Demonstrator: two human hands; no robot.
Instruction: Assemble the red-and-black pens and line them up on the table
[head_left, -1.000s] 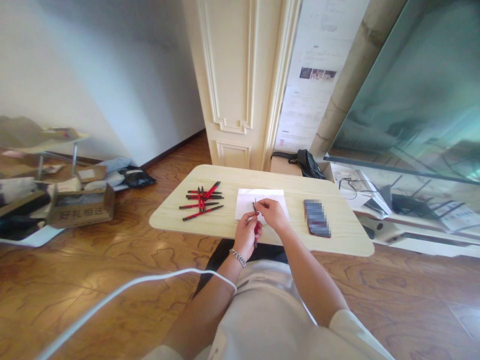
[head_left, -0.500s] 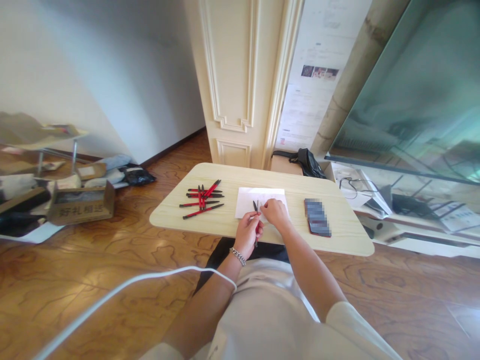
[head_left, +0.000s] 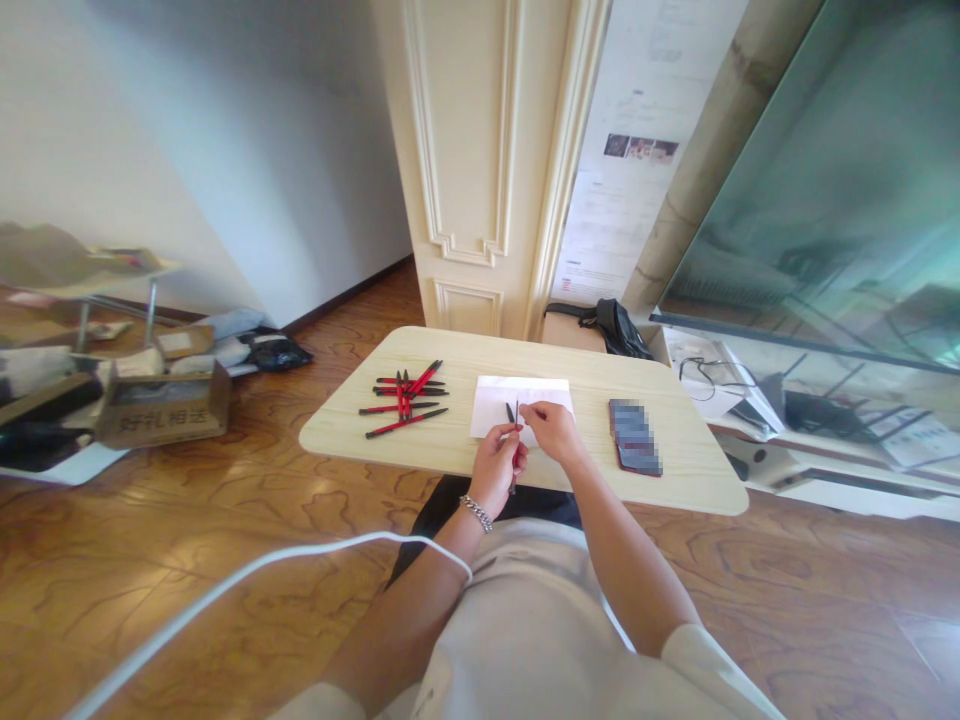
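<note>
My left hand [head_left: 499,464], with a chain bracelet on its wrist, is closed around a red and black pen [head_left: 514,470] held upright at the near edge of the light wood table [head_left: 450,440]. Just to its right, my right hand [head_left: 549,425] pinches something small at the pen's upper end; I cannot make out what. Both hands hover over a white sheet of paper [head_left: 495,395]. A small dark piece [head_left: 509,411] lies on the paper beside my fingers. Several more red and black pens [head_left: 405,395] lie loose on the table's left part.
A dark phone [head_left: 634,436] lies on the table's right. A black bag [head_left: 616,325] sits behind the table by the cream door panel. A cardboard box [head_left: 161,408] and clutter stand on the wood floor at left. A white cable [head_left: 247,580] crosses my left arm.
My hands stay together at the pen; the right hand's fingers have shifted slightly at its top. The view has moved a little.
</note>
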